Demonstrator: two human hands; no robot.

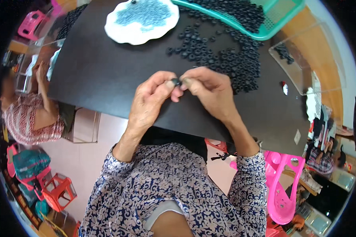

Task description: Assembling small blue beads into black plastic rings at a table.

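Observation:
My left hand pinches a small black ring-like piece between thumb and fingertips, just above the dark table. Thumb and fingers of my right hand are pressed together right beside that piece. Whatever they hold, if anything, is too small to make out. Beyond my hands, many loose black ring-like pieces lie spread on the tabletop. A white scalloped plate at the far side holds tiny bluish-grey bits and one black piece.
A green plastic basket with more black pieces stands at the far right, near a clear plastic bin. Another person sits at the left. Pink chair and red stool stand on the floor.

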